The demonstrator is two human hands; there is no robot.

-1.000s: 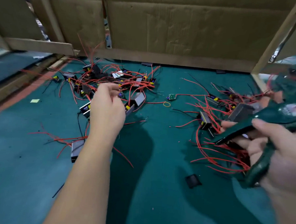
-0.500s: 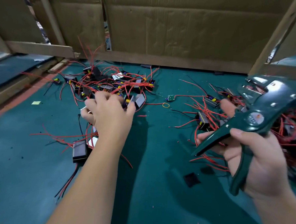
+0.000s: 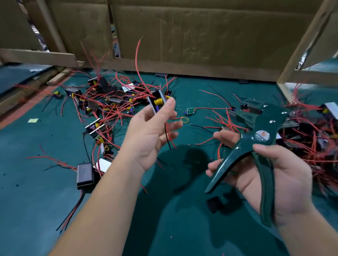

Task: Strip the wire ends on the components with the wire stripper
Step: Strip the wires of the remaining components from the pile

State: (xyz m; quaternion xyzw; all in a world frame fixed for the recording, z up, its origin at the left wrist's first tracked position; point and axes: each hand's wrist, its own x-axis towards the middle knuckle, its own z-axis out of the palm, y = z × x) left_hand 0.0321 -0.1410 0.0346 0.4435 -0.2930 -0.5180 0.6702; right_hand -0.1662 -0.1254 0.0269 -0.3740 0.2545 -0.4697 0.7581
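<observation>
While aloft, casing (image 3: pixel 152 106) with yellow part (image 3: pixel 158 102) inside.

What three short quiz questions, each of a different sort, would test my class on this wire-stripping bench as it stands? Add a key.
1. True or false: the wire stripper lies on the green table.
2. What does the left hand hold? A: a small box with a yellow part. B: a rubber band. C: nothing.
3. Fill the gap: most wires in the left pile are ___.

Key: 1 false, the right hand grips it above the table; 2 A; 3 red.
</observation>
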